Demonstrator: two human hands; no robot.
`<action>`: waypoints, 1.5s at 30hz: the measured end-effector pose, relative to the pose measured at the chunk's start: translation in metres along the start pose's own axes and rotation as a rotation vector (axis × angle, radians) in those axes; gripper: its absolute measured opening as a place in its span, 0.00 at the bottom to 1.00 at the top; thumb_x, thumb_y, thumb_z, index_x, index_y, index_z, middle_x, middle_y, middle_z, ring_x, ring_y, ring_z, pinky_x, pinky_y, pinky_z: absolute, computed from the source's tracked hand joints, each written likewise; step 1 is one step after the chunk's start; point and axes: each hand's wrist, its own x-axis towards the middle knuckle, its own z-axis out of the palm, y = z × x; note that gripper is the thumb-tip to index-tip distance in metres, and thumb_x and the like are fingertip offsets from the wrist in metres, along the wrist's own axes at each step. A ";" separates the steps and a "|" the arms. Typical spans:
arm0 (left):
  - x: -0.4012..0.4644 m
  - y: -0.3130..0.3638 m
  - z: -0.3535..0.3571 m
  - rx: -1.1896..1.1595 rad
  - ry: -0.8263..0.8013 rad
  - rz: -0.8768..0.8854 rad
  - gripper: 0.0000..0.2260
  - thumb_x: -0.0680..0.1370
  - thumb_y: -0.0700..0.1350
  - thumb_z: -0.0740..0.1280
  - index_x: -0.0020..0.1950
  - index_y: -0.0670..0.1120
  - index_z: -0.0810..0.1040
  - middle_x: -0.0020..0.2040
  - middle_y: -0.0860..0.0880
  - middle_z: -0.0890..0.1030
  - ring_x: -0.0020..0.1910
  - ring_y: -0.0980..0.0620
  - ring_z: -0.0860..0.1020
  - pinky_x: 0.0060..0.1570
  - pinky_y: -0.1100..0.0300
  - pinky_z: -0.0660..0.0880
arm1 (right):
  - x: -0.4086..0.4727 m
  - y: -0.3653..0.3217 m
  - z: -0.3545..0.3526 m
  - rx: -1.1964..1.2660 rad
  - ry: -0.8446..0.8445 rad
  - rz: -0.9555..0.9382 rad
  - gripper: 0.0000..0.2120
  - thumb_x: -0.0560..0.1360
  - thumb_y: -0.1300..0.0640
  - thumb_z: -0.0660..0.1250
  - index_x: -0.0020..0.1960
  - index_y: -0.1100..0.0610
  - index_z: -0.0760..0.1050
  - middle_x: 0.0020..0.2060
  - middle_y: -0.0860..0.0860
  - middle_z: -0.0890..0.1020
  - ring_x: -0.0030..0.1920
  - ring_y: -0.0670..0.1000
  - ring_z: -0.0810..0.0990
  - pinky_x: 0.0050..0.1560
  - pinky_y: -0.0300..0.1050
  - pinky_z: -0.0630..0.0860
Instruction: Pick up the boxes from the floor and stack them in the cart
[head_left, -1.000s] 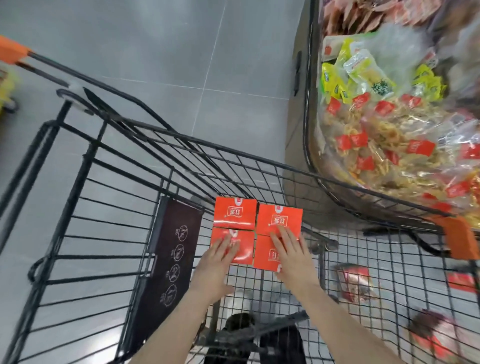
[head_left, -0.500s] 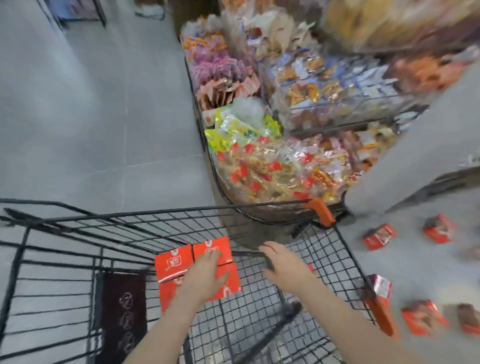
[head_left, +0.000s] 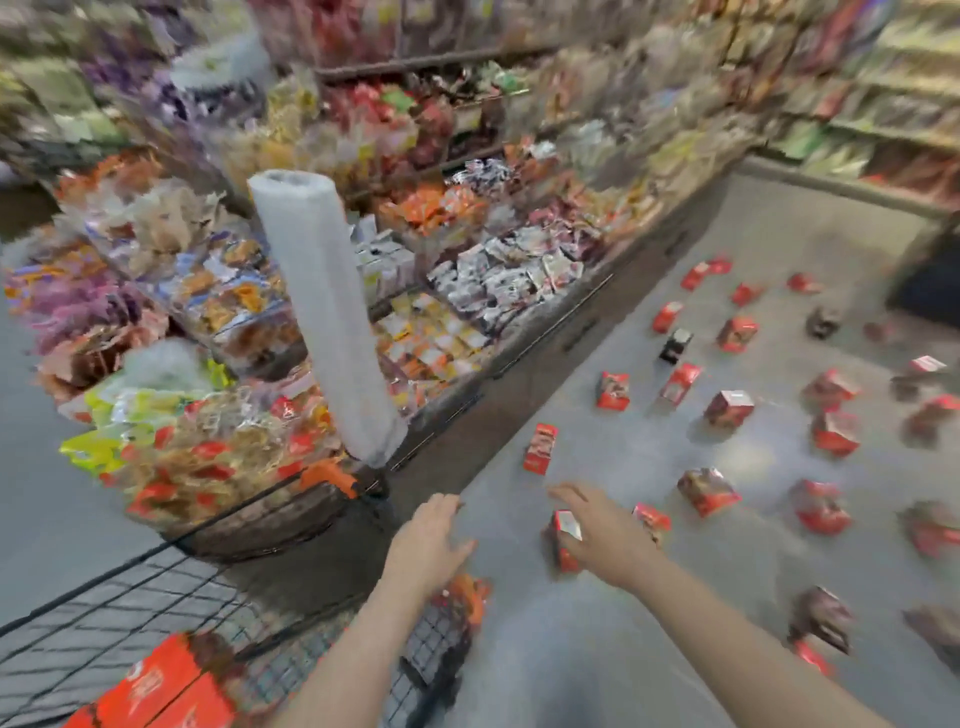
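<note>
Several small red boxes (head_left: 727, 408) lie scattered over the grey floor at the right. The black wire cart (head_left: 104, 613) is at the lower left, with orange-red boxes (head_left: 156, 691) stacked in it. My left hand (head_left: 428, 545) hovers open above the cart's right corner, holding nothing. My right hand (head_left: 602, 535) reaches out over the floor with fingers spread, just above a red box (head_left: 563, 535) standing below it. The whole view is blurred by motion.
A wire basket (head_left: 249, 525) full of snack packets stands beyond the cart, with a white roll on a post (head_left: 322, 312) rising beside it. Long shelves of packaged snacks (head_left: 467, 270) line the aisle's left side. More shelving (head_left: 883, 130) closes off the far right.
The view has swung right from the cart to the floor. Both hands have left the boxes in the cart; my right hand now reaches out over a box on the floor.
</note>
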 end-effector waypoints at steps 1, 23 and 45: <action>0.011 0.025 0.012 0.008 -0.008 0.014 0.25 0.74 0.59 0.62 0.66 0.48 0.68 0.62 0.49 0.72 0.64 0.50 0.71 0.60 0.56 0.69 | -0.009 0.028 -0.007 0.005 0.003 0.016 0.26 0.75 0.51 0.62 0.71 0.54 0.65 0.69 0.50 0.67 0.69 0.53 0.67 0.67 0.48 0.65; 0.163 0.152 0.186 -0.147 -0.209 -0.160 0.25 0.74 0.59 0.66 0.67 0.49 0.69 0.64 0.52 0.73 0.62 0.54 0.72 0.60 0.60 0.70 | -0.019 0.334 -0.018 0.174 -0.194 0.404 0.26 0.78 0.49 0.61 0.73 0.52 0.60 0.69 0.48 0.66 0.66 0.50 0.70 0.60 0.41 0.66; 0.250 -0.088 0.383 -0.179 0.005 -0.859 0.25 0.72 0.55 0.71 0.65 0.46 0.74 0.61 0.44 0.76 0.59 0.41 0.75 0.54 0.49 0.73 | 0.291 0.370 0.268 0.135 -0.618 0.230 0.37 0.75 0.41 0.64 0.77 0.51 0.51 0.70 0.51 0.62 0.67 0.55 0.69 0.61 0.49 0.68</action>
